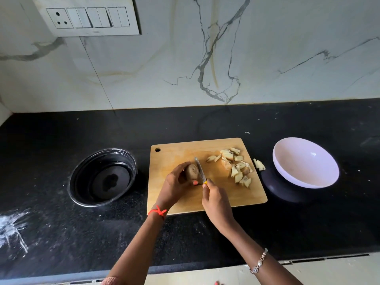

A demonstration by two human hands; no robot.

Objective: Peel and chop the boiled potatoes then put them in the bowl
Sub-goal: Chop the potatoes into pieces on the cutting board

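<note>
The right hand (pixel 216 204) is closed round the yellow handle of a small steel-bladed knife (pixel 200 169), whose blade lies across the top of a brown, rounded boiled potato (pixel 192 171). The left hand (pixel 174 182) is curled over that potato from the left and holds it down on the pale wooden cutting board (pixel 174 153). The thumb tip sits just beside the blade's heel, which looks like the main hazard. A boiled potato is soft and slick and appears to be still in its skin, so it could roll or give way under pressure and let the edge slide toward that thumb. To the right on the board lies a loose heap of pale chopped potato pieces (pixel 236 167). Two stray chopped pieces (pixel 259 164) lie off the board's edge on the black speckled tabletop (pixel 61 233), so a sweep of the blade or hand may push more over. The white round bowl (pixel 304 161) stands near the board's right side with nothing in it; a careless transfer could scatter pieces between the two. A black round container (pixel 86 167) sits left of the board.
</note>
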